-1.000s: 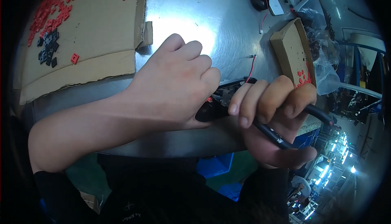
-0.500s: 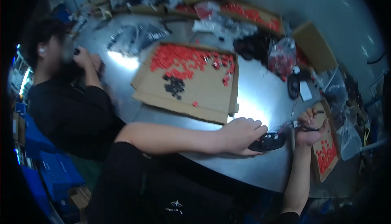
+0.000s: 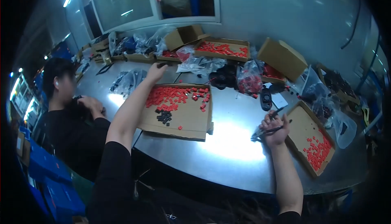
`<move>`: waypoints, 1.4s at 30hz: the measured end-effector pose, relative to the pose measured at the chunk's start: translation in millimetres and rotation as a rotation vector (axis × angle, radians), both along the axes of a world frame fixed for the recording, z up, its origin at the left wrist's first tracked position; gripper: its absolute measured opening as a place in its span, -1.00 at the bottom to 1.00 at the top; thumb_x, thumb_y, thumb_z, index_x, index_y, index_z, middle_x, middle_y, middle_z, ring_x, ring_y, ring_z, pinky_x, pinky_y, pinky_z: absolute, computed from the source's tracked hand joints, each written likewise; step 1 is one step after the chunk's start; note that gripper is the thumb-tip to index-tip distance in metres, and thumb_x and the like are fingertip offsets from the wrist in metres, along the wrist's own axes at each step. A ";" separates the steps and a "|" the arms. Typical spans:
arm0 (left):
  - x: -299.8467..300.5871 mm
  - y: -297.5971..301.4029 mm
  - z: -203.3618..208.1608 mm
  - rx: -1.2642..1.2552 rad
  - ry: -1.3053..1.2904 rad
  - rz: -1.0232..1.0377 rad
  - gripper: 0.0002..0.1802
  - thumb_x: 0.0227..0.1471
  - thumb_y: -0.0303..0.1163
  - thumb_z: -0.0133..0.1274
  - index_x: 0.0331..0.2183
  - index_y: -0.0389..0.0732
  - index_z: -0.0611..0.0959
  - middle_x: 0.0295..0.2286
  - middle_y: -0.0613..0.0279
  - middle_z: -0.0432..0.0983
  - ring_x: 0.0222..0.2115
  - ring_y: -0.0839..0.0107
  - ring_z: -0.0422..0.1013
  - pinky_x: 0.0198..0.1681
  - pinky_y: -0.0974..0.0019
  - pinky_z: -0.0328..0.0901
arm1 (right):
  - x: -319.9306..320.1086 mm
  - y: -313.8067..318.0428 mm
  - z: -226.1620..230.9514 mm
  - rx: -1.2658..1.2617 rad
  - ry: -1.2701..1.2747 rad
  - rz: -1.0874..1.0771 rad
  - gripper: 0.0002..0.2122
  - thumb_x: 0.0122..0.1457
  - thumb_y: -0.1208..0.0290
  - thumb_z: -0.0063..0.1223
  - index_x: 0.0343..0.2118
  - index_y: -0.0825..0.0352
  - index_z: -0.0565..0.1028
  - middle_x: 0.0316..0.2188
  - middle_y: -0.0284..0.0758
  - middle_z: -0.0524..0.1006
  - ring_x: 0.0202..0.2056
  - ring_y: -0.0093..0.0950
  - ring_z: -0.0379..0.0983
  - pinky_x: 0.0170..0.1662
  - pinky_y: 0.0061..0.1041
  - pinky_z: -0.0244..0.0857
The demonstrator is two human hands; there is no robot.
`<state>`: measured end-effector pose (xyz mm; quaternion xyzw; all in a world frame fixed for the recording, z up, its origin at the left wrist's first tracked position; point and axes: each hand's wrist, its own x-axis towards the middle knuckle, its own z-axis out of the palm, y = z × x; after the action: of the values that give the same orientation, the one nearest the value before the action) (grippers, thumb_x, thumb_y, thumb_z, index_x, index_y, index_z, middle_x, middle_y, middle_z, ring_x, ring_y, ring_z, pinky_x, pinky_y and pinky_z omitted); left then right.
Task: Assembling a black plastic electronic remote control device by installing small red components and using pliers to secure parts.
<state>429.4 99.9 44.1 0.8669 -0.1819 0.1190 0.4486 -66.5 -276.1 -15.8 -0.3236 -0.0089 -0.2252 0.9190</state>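
Observation:
My left arm reaches far across the table, past the left part of a cardboard tray [image 3: 187, 131]. At its end my left hand [image 3: 155, 73] is closed at a small dark object [image 3: 162, 65], mostly hidden by the fingers, so its kind does not show. Red small parts [image 3: 167, 96] and a cluster of black small parts [image 3: 164, 117] lie in that tray. On the right, my right hand [image 3: 275, 131] is wrapped round dark-handled pliers [image 3: 260, 134], their jaws pointing left over the bare metal.
A second cardboard tray [image 3: 296, 120] with red parts stands right of my right hand. A black oval housing [image 3: 265, 99] lies beyond it. Bags, open boxes and another tray of red parts [image 3: 224, 49] line the back. A co-worker [image 3: 61, 102] sits at the left.
My left hand has left the table's front and stretched to the far left. The black housing with wires is gone from the front. My right hand keeps the pliers; the view has tilted up.

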 end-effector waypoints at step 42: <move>-349.3 -71.7 -27.0 -0.155 -0.398 -1.494 -0.34 -0.01 -0.26 0.34 0.09 -0.07 0.42 -0.19 0.10 0.45 -0.31 0.03 0.55 -0.29 0.08 0.48 | 27.4 81.2 30.7 -1.884 0.184 -0.362 -0.61 0.12 0.51 0.19 0.04 0.40 0.53 0.04 -0.06 0.54 0.10 -0.09 0.48 0.19 -0.24 0.31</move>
<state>80.1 28.3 17.0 0.4428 -0.7862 -0.0493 0.4283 -39.1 -194.9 14.9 -0.9414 -0.0640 -0.2377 0.2306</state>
